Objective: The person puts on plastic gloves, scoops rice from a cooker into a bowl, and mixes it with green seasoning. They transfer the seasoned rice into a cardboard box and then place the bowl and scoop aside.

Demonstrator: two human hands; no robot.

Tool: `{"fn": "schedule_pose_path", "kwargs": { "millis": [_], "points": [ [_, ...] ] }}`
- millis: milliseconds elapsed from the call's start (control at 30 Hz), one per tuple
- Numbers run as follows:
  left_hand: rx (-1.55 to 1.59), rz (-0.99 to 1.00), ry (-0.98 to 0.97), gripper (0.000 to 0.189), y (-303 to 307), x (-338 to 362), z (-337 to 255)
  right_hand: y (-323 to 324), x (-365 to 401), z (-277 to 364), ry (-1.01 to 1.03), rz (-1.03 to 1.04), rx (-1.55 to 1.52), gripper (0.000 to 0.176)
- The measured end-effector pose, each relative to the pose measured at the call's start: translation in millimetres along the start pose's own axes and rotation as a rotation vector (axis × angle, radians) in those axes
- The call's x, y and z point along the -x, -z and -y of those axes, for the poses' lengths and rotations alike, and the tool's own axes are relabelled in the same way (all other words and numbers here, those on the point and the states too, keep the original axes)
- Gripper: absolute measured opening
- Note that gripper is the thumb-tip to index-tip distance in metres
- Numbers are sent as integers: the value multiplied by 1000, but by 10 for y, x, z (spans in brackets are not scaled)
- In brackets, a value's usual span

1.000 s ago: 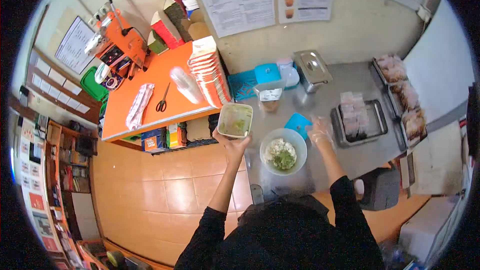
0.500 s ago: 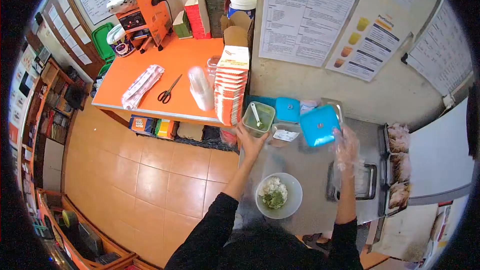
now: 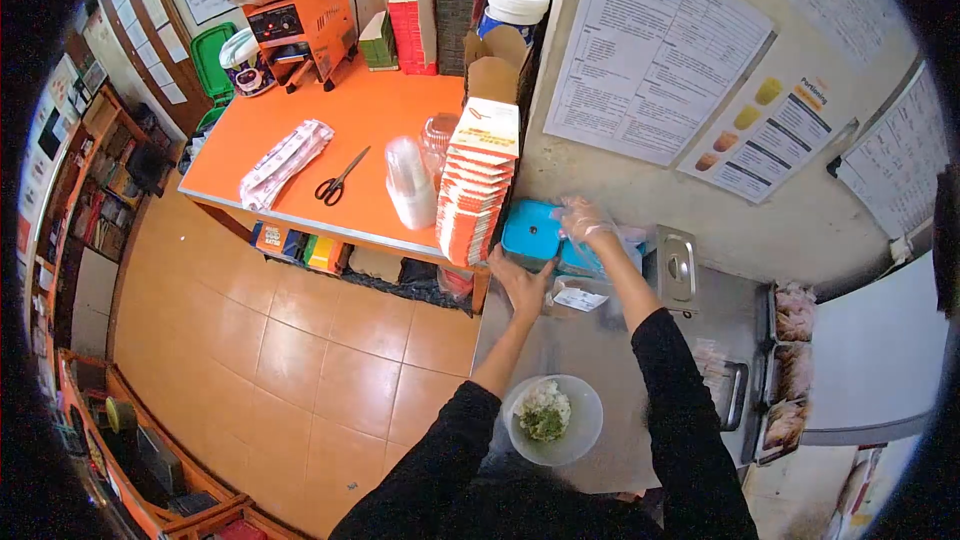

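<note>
A blue lid (image 3: 531, 227) now covers the square food container beside the stack of cartons. My left hand (image 3: 522, 283) grips the near side of that container, thumb and fingers around its corners. In a clear plastic glove, my right hand (image 3: 588, 221) has its fingers on the lid's right edge. Partly under my right hand is a second blue-lidded container (image 3: 578, 258). Nearer to me stands a white bowl (image 3: 588, 432) with white shredded-looking food and a green heap (image 3: 542, 420) on top. The spoon seen earlier is hidden.
A label (image 3: 580, 298) lies on the steel counter. A steel lidded pan (image 3: 677, 265) sits by the wall, trays of packed food (image 3: 793, 360) at right. On the orange table (image 3: 370, 105) are scissors (image 3: 340, 180), plastic cups (image 3: 410, 185) and stacked cartons (image 3: 475, 185).
My right hand has brought the blue lid leftward onto the container in my left hand, covering the green contents and the spoon. The view has shifted slightly.
</note>
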State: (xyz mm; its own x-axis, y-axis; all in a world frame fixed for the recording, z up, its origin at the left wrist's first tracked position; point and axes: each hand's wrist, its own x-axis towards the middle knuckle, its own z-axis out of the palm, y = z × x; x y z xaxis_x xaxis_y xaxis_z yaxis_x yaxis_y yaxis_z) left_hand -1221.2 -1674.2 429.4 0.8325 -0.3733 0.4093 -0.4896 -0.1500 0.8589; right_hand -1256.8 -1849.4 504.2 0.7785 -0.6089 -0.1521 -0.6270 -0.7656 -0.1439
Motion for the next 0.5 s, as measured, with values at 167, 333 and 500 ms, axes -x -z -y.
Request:
{"fn": "schedule_pose_path", "kwargs": {
  "millis": [167,333,500],
  "points": [
    [-40,-65,-3,111,-91,38,59,609,557,409,-107,-170,-164,37],
    [-66,178,17,104,467,181,137,1424,2022,861,-85,-374,-571,22],
    [301,1149,688,92,1846,955,211,566,3504,892,-25,348,-791,23]
  ]
}}
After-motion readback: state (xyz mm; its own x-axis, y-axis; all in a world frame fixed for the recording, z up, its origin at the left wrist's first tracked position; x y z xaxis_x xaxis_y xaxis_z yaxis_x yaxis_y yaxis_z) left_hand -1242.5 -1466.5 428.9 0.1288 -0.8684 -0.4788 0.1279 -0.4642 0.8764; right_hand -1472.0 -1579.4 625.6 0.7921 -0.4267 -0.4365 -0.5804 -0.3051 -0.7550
